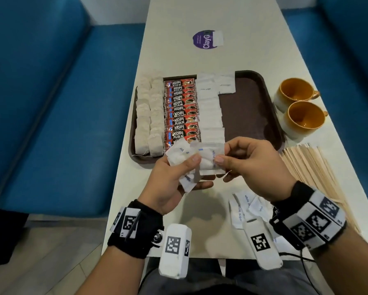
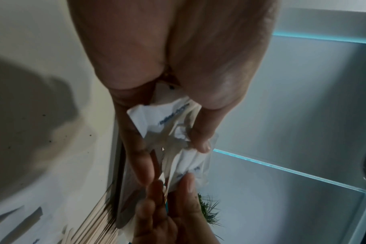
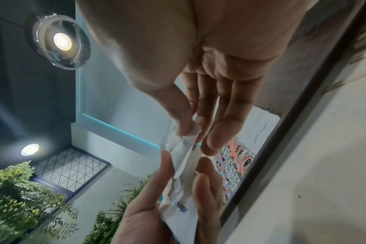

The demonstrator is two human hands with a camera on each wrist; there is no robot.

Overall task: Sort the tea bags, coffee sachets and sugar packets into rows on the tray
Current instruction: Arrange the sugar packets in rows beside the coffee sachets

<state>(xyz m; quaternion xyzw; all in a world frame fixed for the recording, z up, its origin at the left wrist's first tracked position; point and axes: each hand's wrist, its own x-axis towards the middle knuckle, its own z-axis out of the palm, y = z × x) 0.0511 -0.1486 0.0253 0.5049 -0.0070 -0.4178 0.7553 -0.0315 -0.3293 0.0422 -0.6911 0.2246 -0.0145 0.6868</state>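
Paper in hands: left hand (image 1: 174, 177) clutches a bunch of sugar packets (image 1: 184, 160); right hand (image 1: 253, 167) pinches one
Loose packets (image 1: 245, 206): near table (image 1: 200, 18) edge
Right side: wooden stirrers (image 1: 310, 167), two cups (image 1: 300, 105)
Tray (image 1: 251, 103): tea bags (image 1: 150, 116), coffee sachets (image 1: 182, 112), sugar rows
Room: blue benches (image 1: 61, 103)

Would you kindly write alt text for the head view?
Both hands hold white sugar packets above a brown tray, left hand gripping a bunch, right hand pinching one. The tray holds rows of tea bags, coffee sachets and sugar.
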